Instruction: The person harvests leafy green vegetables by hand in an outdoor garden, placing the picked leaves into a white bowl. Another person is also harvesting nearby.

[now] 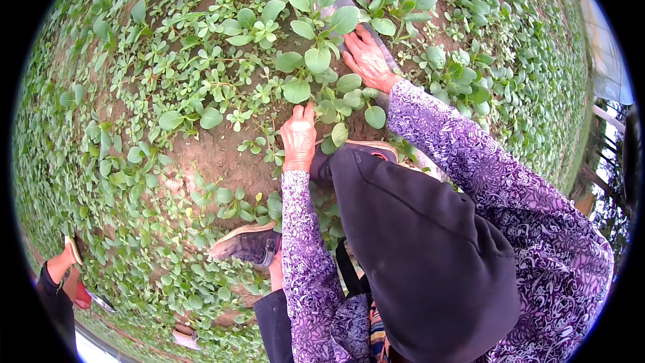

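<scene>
My left hand (298, 137) reaches in low among broad-leaved green seedlings (317, 60), its fingertips bunched just below a rounded leaf. Leaves and stems hide whether anything is pinched there. Farther up and to the right, my right hand (369, 59) lies over a flat grey plastic strip (342, 0), fingers slightly apart, the tips against the edge of a large leaf. Nothing shows in its grasp. Between the two hands stand several leafy stems. Small-leaved, purslane-like plants (211, 91) spread over the brown soil (221, 156) to the left.
My dark shoes (244, 244) stand among the plants; one is partly covered by a dark cloth-covered knee (403, 222). Another leafy clump (400, 7) grows beyond the strip. At the lower left are another person's legs (60, 267). A pinkish object (185, 338) lies near the bottom.
</scene>
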Tool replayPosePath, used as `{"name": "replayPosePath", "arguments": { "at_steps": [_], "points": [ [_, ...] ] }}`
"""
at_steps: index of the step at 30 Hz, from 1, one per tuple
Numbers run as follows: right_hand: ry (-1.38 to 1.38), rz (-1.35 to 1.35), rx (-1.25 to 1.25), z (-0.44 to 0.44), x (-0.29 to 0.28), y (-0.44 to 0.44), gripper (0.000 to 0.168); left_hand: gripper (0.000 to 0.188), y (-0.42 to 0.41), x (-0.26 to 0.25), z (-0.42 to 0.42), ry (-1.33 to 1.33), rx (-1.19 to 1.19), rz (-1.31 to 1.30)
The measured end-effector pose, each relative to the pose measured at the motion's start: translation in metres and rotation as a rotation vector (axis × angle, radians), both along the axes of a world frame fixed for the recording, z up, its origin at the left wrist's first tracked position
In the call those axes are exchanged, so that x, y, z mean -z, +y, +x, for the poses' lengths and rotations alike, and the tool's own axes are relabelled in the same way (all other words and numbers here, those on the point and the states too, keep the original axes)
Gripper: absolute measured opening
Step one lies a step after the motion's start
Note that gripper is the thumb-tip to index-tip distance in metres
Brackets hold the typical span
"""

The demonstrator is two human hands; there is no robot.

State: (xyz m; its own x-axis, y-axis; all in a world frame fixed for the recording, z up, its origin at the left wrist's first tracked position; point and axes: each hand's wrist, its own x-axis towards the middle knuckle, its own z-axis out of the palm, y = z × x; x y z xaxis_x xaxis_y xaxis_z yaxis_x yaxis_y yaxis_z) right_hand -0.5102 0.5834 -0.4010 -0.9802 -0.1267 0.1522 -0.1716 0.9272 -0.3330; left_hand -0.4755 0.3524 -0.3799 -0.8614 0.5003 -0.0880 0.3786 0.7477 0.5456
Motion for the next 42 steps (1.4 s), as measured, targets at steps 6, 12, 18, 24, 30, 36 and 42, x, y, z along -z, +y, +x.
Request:
{"name": "replayPosePath", "arguments": {
  "at_steps": [6,12,18,24,30,36,42],
  "points": [
    [-0.127,-0.438,-0.150,0.011,-0.076,-0.035,0.026,0.025,-0.014,0.001,0.007,0.016,-0.052,-0.015],
    [-0.304,-0.459,-0.197,0.026,-0.077,-0.050,0.023,0.029,0.012,0.003,-0.019,-0.001,0.007,-0.238],
    [-0.426,-0.440,-0.120,0.042,-0.077,-0.057,0.018,0.019,0.005,0.023,-0.036,0.086,0.099,-0.282],
    [-0.390,-0.432,-0.142,0.038,-0.081,-0.065,0.018,0.015,-0.001,0.031,-0.040,0.135,0.073,-0.207],
    [-0.380,-0.400,-0.155,0.034,-0.081,-0.070,0.017,0.019,-0.009,0.033,-0.038,0.113,0.060,-0.195],
    [-0.333,-0.434,-0.164,0.035,-0.073,-0.070,0.021,0.017,-0.014,0.028,-0.048,0.137,0.160,-0.173],
    [-0.376,-0.378,-0.157,0.034,-0.077,-0.073,0.020,0.025,-0.012,0.041,-0.042,0.111,0.093,-0.176]
  ]
}}
